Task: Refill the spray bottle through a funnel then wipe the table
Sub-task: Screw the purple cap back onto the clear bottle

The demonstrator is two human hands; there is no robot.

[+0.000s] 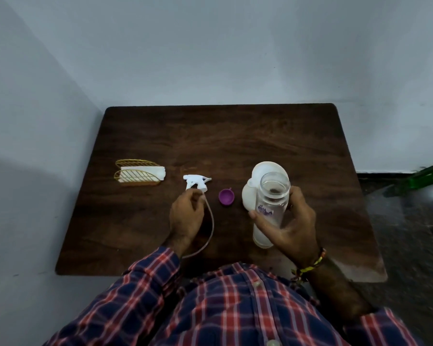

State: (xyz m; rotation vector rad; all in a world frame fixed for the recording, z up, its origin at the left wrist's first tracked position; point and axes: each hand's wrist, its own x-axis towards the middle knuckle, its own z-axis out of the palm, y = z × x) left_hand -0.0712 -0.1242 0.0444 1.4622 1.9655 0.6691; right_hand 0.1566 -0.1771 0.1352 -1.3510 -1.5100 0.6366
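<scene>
- While the right hand (pixel 289 221) grips it, the bottle (pixel 273 196) sits at the counter's right-centre, mouth open and tilted up toward the camera, base down and away; long axis near upright, leaning toward the person.
- Bottle is clear and looks nearly empty, so I judge it light. Likely rigid plastic with smooth walls, so possibly slippery if wet. Best hold is round the mid-body, where the fingers (pixel 256 216) and thumb already wrap it below the label.
- Just behind and beside the bottle: a white object (pixel 254 193), pale and rounded, touching or nearly touching it. Could be the funnel or a refill container; cannot tell which.
- Spray head (pixel 195 182) lies on the counter left of centre, off the bottle, nozzle pointing right. Its dip tube (pixel 210 226) trails in a curve back toward the near edge.
- Left hand (pixel 185 216) has its fingertips curled at the head's collar, pinching where the tube joins.
- Purple cap (pixel 226 196) rests open side up between spray head and bottle, apart from both.
- Far left: gold wire holder (pixel 135 176) with white napkins (pixel 145 171), well apart from the rest. Likely the wiping material.
- Counter (pixel 223 136) is dark wood, set against a pale wall.
- Judgement: refill not yet begun; bottle open and ready.
</scene>
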